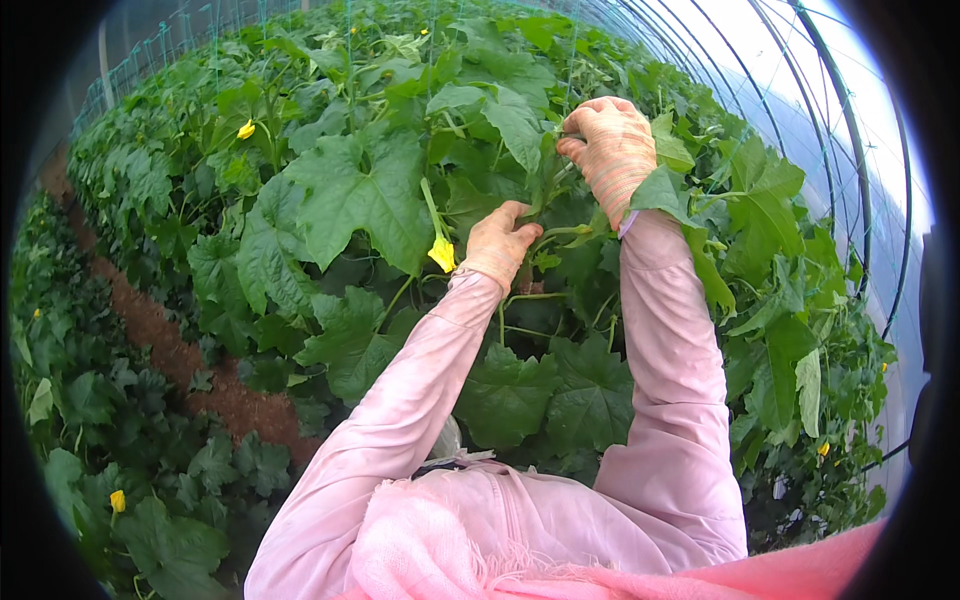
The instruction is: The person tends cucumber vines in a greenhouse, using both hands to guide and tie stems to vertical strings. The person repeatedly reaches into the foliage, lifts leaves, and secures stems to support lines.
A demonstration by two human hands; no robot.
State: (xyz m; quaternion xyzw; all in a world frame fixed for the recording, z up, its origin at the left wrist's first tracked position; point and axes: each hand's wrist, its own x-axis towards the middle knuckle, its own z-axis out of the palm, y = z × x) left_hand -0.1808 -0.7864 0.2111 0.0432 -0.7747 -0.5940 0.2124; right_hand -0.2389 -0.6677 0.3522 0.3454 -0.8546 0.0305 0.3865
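Observation:
My two hands, in pale orange gloves, are among leafy gourd vines. My right hand (611, 146) is raised, its thumb and fingertips pinched on the upper part of a green vine stem (551, 184). Lower and to the left, my left hand (499, 244) curls its thumb and fingers about the same stem; leaves partly hide the grip. Just left of that hand, a yellow flower (442, 253) hangs at the tip of a slim young fruit (430, 204). A broad lobed leaf (367, 199) spreads beside it. Another leaf (661, 193) overlaps my right wrist.
Dense vines stand ahead, with thin green twine (349, 67) running up through them. A strip of reddish soil (180, 356) separates the rows at left. Curved metal hoops (847, 127) and plastic film (806, 161) form the tunnel wall at right.

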